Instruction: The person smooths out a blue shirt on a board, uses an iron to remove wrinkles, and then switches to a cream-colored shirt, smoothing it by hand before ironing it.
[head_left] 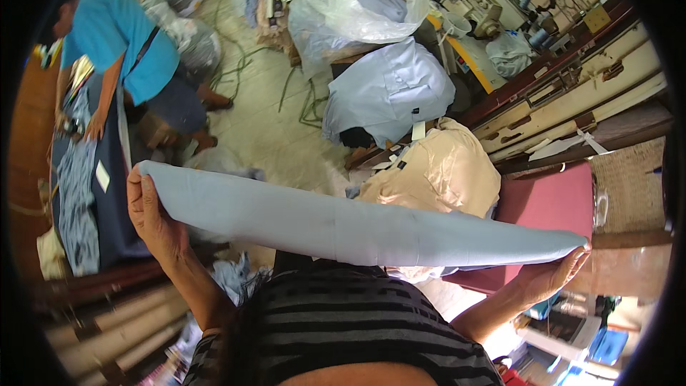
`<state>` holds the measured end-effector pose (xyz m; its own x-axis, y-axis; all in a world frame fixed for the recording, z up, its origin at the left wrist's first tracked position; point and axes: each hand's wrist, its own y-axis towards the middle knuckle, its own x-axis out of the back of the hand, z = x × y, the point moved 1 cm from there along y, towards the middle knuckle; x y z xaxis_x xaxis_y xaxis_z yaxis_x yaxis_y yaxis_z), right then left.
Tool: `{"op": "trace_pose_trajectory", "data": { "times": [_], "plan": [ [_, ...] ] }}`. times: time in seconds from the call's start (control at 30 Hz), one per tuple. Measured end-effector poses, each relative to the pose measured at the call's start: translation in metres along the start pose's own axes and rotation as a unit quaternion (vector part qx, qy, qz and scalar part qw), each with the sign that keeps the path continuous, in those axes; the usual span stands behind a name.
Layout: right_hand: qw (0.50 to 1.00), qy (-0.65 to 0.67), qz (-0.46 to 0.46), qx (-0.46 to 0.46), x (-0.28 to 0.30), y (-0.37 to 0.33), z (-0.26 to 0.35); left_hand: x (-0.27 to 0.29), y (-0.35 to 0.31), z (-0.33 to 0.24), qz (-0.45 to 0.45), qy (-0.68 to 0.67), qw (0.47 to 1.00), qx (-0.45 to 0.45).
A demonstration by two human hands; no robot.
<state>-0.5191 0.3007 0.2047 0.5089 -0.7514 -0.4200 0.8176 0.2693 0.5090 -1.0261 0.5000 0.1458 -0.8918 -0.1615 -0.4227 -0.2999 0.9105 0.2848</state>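
Observation:
A long, folded piece of light blue fabric (343,225) stretches across in front of my body, its band slightly sagging and lower at the right. My left hand (153,211) grips its left end, thumb on the near face and fingers behind. At the other end, my right hand (568,268) pinches the narrow corner; part of that hand is hidden by the cloth. Beyond the band lie a shiny beige garment (443,171) and, farther off, a pile of pale blue garments (393,89).
At the left a person in a blue shirt (139,36) bends over a dark-covered table (118,193) with blue cloth on it. Clear plastic bags (343,11) of garments stand at the back. A sewing machine (471,11) is at the far right, a red padded surface (547,200) nearer. Green cords (311,104) lie on the floor.

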Motion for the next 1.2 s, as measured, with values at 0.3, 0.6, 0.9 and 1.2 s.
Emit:
{"op": "trace_pose_trajectory", "data": {
  "times": [0.3,0.6,0.9,1.2],
  "plan": [
    [0.985,-0.106,-0.133,-0.007,-0.072,-0.029,0.003,-0.071,0.178,0.078,0.214,-0.043,0.969,0.112],
    [0.974,-0.122,-0.192,-0.009,-0.053,-0.045,-0.001,-0.282,0.248,0.194,0.39,-0.024,0.908,0.154],
    [0.954,-0.2,-0.216,0.06,-0.02,-0.005,-0.005,-0.571,0.267,0.288,0.591,-0.084,0.771,0.224],
    [0.931,-0.26,-0.253,0.035,-0.222,-0.134,-0.115,-0.685,0.336,0.419,0.705,-0.175,0.636,0.261]
  ]
}}
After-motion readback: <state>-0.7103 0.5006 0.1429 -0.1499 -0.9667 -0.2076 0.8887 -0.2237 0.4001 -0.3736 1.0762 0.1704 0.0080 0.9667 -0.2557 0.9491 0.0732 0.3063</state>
